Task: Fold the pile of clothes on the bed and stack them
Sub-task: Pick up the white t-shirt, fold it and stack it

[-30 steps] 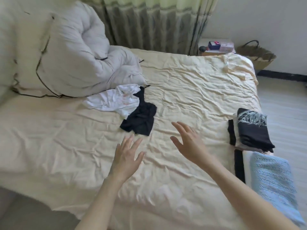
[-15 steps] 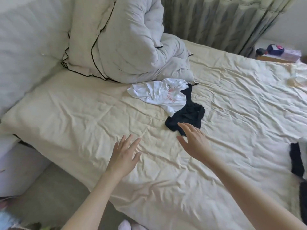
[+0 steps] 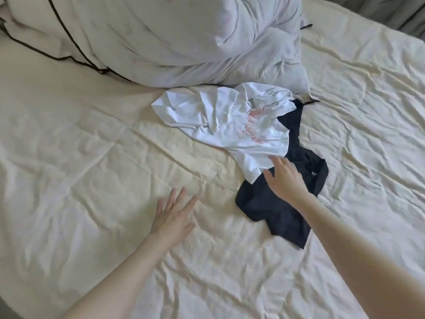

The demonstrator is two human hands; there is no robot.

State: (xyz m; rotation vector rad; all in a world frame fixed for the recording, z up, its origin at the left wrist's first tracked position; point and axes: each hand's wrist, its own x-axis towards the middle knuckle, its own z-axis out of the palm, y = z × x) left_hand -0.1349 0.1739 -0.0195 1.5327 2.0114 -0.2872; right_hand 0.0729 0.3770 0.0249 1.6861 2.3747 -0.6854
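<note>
Two unfolded garments lie crumpled on the bed, both hands spread above them.

The white T-shirt (image 3: pixel 220 127), with pink lettering on it, lies bunched on the cream bedsheet (image 3: pixel 92 157) just below the heaped grey duvet (image 3: pixel 184 42), its lower right edge overlapping the dark navy garment (image 3: pixel 276 208). The right hand (image 3: pixel 285 178) reaches over the navy garment with fingers extended and slightly apart, fingertips at the hem of the T-shirt; whether they touch the cloth cannot be told. The left hand (image 3: pixel 172 217) is flat and splayed over bare sheet, well left of the clothes, holding nothing.
</note>
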